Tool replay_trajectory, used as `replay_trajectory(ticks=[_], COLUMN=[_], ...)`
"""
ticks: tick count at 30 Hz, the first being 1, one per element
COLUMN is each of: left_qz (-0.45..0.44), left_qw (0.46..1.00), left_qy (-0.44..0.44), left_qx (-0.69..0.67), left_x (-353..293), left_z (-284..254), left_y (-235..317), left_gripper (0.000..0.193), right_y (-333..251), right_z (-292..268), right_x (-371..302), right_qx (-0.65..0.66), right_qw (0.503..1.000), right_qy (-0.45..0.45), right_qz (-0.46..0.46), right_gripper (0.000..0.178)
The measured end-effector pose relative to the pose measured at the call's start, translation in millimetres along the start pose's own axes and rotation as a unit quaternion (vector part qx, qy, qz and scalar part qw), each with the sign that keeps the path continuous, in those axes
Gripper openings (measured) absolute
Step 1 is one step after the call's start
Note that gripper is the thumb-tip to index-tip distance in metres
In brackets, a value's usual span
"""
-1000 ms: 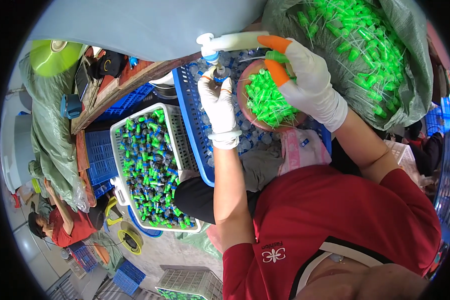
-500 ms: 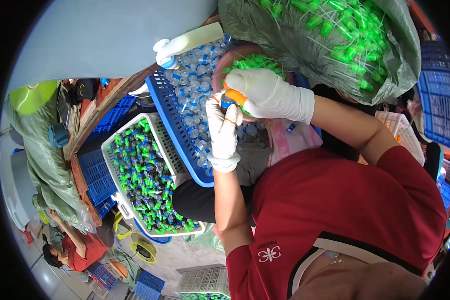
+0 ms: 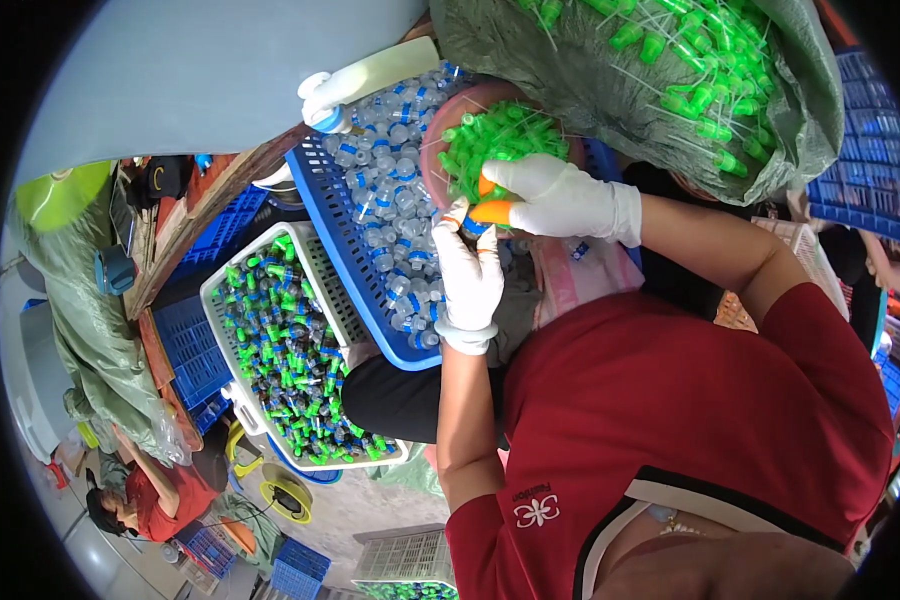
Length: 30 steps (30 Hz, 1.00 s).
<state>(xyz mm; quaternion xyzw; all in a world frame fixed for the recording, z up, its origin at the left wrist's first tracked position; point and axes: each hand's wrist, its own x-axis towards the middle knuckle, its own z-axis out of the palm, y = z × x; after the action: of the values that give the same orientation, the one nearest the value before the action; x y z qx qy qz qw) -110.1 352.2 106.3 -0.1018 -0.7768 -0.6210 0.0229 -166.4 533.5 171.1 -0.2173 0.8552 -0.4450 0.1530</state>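
L hand (image 3: 468, 278) pinches a small blue-banded bottle (image 3: 477, 229) at approx. 7 o'clock of the pink bowl (image 3: 433, 165); R hand (image 3: 570, 203), at its 2 o'clock, is narrowly parted, hold unclear. Vs. 1 sec ago, both've left the white tap (image 3: 318, 92) (10 o'clock): work's now bowl-side.

Open over clear bottles (image 3: 395, 165) along left edge of blue basket (image 3: 400, 352); blocked at far left corner by white spout (image 3: 385, 75), rightward by pink bowl (image 3: 433, 160) and right hand (image 3: 560, 200).
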Motion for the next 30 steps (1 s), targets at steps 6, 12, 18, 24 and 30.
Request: replay_trajectory(ticks=[6,12,18,24,30], left_qz=[-0.119,-0.035,-0.151,-0.051,-0.123], left_qw=[0.973,0.995,0.966,0.992,0.979], left_qy=[-0.062,-0.016,-0.091,-0.070,-0.114], left_qx=[-0.190,-0.094,-0.190,-0.094,-0.118], left_x=[-3,-15,-21,-37,-44], left_z=[-18,-5,-20,-9,-26], left_y=[-6,-2,-7,-9,1], left_gripper=[0.042,0.038,0.041,0.044,0.041], right_y=[7,7,8,12,18], right_z=[-1,5,14,19,25], right_x=[0,-1,-14,-23,-26], right_qx=[-0.157,-0.155,-0.161,-0.106,-0.137], right_qw=[0.978,0.982,0.973,0.990,0.972], right_qy=[-0.010,-0.104,-0.021,-0.057,-0.093], right_qz=[-0.136,-0.033,-0.161,-0.079,-0.168], right_gripper=[0.030,0.032,0.026,0.023,0.025])
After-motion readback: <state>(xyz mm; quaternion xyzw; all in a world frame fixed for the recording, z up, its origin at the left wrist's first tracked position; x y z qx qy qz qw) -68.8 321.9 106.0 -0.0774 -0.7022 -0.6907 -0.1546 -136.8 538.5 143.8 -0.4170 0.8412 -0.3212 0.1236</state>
